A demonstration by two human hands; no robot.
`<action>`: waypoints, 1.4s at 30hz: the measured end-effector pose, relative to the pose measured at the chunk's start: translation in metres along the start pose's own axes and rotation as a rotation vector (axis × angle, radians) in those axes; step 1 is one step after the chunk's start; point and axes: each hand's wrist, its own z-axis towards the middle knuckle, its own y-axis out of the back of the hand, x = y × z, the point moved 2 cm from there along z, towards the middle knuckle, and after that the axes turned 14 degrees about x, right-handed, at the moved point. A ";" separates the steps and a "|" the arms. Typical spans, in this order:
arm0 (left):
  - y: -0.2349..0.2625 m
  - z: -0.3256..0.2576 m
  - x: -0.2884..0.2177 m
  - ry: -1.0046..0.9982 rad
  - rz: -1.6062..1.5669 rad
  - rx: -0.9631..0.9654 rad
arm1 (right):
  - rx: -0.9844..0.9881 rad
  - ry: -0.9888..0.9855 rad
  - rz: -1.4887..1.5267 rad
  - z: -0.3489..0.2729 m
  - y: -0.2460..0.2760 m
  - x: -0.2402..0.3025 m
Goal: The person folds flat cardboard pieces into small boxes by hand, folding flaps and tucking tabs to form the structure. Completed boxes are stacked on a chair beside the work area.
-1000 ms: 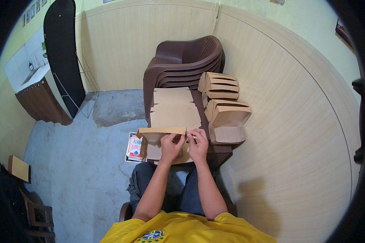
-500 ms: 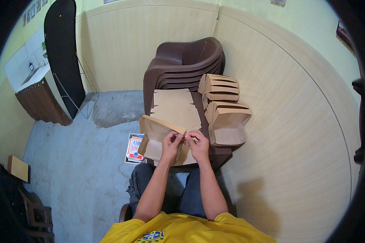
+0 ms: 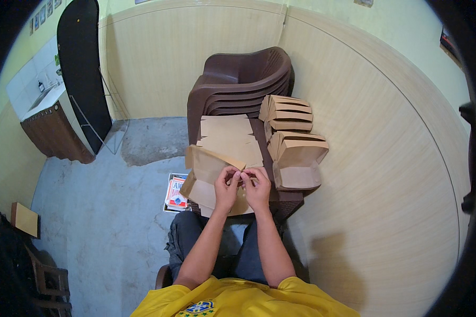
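A brown cardboard box (image 3: 198, 182), its lid raised, is tilted in front of me above the seat of the stacked chairs. My left hand (image 3: 227, 189) pinches the box at its right corner. Right beside it, my right hand (image 3: 256, 187) has its fingertips closed on the same corner, thumbs almost touching. The fingers hide the small flap between them. Under and beyond the box lies a pile of flat cardboard blanks (image 3: 227, 132) with notched edges.
Folded open boxes (image 3: 297, 171) stand at the right against the wood-look wall, with several more (image 3: 291, 116) behind. Brown plastic chairs (image 3: 243, 71) are stacked at the back. Printed papers (image 3: 175, 193) lie left of the seat. A sink counter (image 3: 50, 100) and black board (image 3: 79, 74) stand far left.
The box has tilted and shifted slightly to the right in my hands. Both hands have drawn closer together at its corner, fingertips pinching more tightly.
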 end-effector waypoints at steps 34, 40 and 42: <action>-0.010 -0.012 -0.040 -0.194 0.893 0.134 | 0.144 -0.199 0.395 0.006 0.029 -0.002; -0.005 -0.035 -0.040 -0.166 1.327 0.776 | 0.126 -0.232 0.236 0.012 0.056 0.002; 0.002 -0.041 -0.040 -0.140 1.416 0.773 | 0.116 -0.251 0.156 0.015 0.062 -0.006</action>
